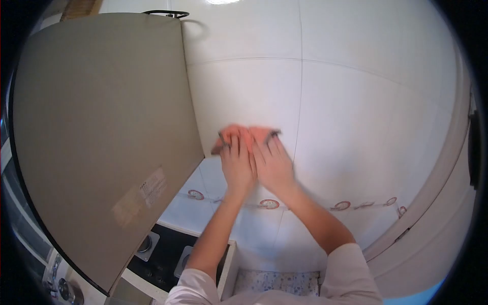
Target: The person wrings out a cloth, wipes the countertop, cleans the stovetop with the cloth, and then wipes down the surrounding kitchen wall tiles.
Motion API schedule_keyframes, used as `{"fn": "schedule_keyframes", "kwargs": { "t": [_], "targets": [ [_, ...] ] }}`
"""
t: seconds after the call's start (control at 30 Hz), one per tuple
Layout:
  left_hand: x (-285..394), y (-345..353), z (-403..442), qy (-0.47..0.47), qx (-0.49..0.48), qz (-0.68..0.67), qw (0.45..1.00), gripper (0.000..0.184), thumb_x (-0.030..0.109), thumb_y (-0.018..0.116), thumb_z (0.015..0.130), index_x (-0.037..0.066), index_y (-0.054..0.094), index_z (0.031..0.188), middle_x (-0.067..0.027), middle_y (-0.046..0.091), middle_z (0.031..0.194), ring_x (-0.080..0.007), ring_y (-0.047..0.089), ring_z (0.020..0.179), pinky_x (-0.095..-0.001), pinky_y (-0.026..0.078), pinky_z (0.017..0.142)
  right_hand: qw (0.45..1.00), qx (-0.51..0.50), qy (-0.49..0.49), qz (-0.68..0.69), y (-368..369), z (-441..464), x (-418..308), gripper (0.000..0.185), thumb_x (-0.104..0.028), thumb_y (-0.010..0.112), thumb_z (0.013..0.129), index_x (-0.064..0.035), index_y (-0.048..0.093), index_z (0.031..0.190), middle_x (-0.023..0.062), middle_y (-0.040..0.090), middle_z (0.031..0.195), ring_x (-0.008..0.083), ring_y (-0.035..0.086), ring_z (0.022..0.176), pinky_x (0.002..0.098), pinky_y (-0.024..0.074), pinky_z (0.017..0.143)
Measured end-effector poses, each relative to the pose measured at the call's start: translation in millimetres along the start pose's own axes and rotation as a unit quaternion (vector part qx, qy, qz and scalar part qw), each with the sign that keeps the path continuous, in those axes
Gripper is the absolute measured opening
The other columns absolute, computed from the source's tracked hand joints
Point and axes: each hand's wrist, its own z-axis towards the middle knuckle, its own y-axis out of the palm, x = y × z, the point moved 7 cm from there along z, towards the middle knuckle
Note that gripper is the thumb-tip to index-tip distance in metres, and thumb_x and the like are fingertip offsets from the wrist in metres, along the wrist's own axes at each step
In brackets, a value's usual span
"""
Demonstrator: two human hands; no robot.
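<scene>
A coral-red cloth [250, 134] with dark edges lies bunched against the white tiled wall [244, 96]. My left hand [237, 165] holds its left part to the tiles, fingers pointing up. Close beside it, my right hand [273, 165] presses the right part of the cloth, with a dark corner showing at its fingertips. The hands touch or nearly touch near the thumbs. Slight blur softens the cloth and fingers, and the palms are hidden from view.
A large beige cabinet side [101, 117] stands close on the left, a black cable [168, 13] on its top. Below is a black stovetop [165, 259]. A decorated tile band [269, 204] crosses the wall. On the right is a white door [442, 218].
</scene>
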Motion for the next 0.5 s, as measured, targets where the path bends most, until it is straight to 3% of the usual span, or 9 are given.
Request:
{"fn": "schedule_keyframes", "kwargs": {
  "t": [0.07,0.3,0.33,0.37,0.4,0.43,0.5],
  "targets": [
    [-2,-20,67,0.021,0.04,0.035,0.998,0.057,0.021,0.052,0.099,-0.004,0.046,0.151,-0.0308,0.044,0.153,-0.0526,0.047,0.131,-0.0577,0.037,0.112,1.0,0.015,0.0,-0.013,-11,50,13,0.04,-0.02,0.058,0.091,0.0052,0.066,0.122,0.0214,0.062,0.13,0.0411,0.057,0.121,0.0509,0.041,0.115],
    [20,-83,309,0.098,0.221,0.05,0.969,0.055,0.032,0.053,0.1,0.004,0.053,0.148,-0.0184,0.051,0.151,-0.0433,0.052,0.127,-0.0592,0.038,0.108,0.955,0.255,0.01,-0.149,-49,259,116,0.043,-0.025,0.057,0.094,0.0019,0.067,0.126,0.0189,0.061,0.139,0.0428,0.052,0.13,0.0539,0.0358,0.116],
    [26,-87,334,0.091,0.21,0.069,0.971,0.054,0.033,0.051,0.102,0.005,0.053,0.148,-0.018,0.05,0.153,-0.044,0.053,0.127,-0.0601,0.04,0.106,0.96,0.123,0.04,-0.248,-69,281,121,0.06,-0.032,0.043,0.108,0.0097,0.042,0.151,0.0247,0.04,0.161,0.0379,0.033,0.152,0.0479,0.0204,0.128],
    [32,-92,349,0.081,0.197,0.088,0.973,0.053,0.034,0.049,0.103,0.006,0.052,0.148,-0.0176,0.048,0.155,-0.0446,0.053,0.127,-0.0609,0.042,0.104,0.971,0.116,0.052,-0.201,-81,290,129,0.059,-0.031,0.043,0.108,0.0093,0.042,0.151,0.0248,0.039,0.161,0.038,0.033,0.152,0.0481,0.0205,0.128],
    [40,-96,357,0.023,0.147,0.082,0.985,0.064,0.031,0.044,0.105,0.0,0.033,0.16,-0.0241,0.035,0.164,-0.0426,0.032,0.151,-0.0566,0.024,0.124,0.98,0.106,0.065,-0.154,-87,300,138,0.058,-0.031,0.042,0.108,0.009,0.043,0.15,0.0249,0.039,0.161,0.038,0.032,0.152,0.0483,0.0206,0.128],
    [41,-92,353,0.029,0.158,0.091,0.983,0.063,0.032,0.042,0.106,0.0,0.034,0.159,-0.0248,0.036,0.163,-0.044,0.033,0.15,-0.0572,0.024,0.123,0.987,0.094,0.08,-0.107,-88,302,145,0.057,-0.03,0.042,0.108,0.0087,0.043,0.15,0.025,0.039,0.161,0.0381,0.032,0.152,0.0485,0.0207,0.128],
    [43,-89,346,0.042,0.181,0.108,0.977,0.062,0.034,0.039,0.107,-0.001,0.036,0.158,-0.0264,0.037,0.162,-0.0468,0.034,0.148,-0.0584,0.024,0.122,0.981,0.118,0.061,-0.142,-87,284,139,0.053,-0.026,0.04,0.109,0.0065,0.044,0.15,0.0248,0.041,0.16,0.0385,0.033,0.152,0.0487,0.0212,0.128]
  ]
}}
